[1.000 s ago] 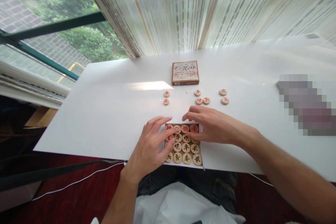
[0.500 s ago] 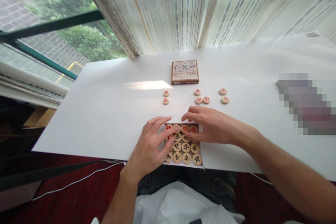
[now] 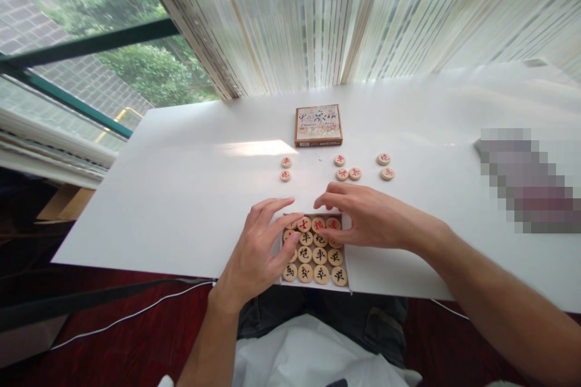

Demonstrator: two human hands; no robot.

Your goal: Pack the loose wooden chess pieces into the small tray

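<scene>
An open box tray [image 3: 347, 266] at the table's front edge holds rows of round wooden chess pieces, red characters at the back and black ones nearer me. My left hand [image 3: 261, 248] is over the tray's left side, fingers apart, its thumb and forefinger above the left column. From the right, my right hand [image 3: 358, 217] reaches over the back right corner, fingers spread, with a fingertip by the black piece [image 3: 320, 239] in the second row. Neither hand has a piece lifted. The fingers partly hide several pieces.
Beyond the tray, the box lid [image 3: 318, 126] lies on the white table [image 3: 181, 193]. Between them are loose red pieces: two at left [image 3: 285, 176], three in the middle [image 3: 342, 174], more at right [image 3: 387, 174]. A blurred-out object [image 3: 526, 181] lies far right.
My left forefinger has drawn back slightly to the left, uncovering the red piece in the back row. My right hand stays nearly the same. The view has shifted a little.
</scene>
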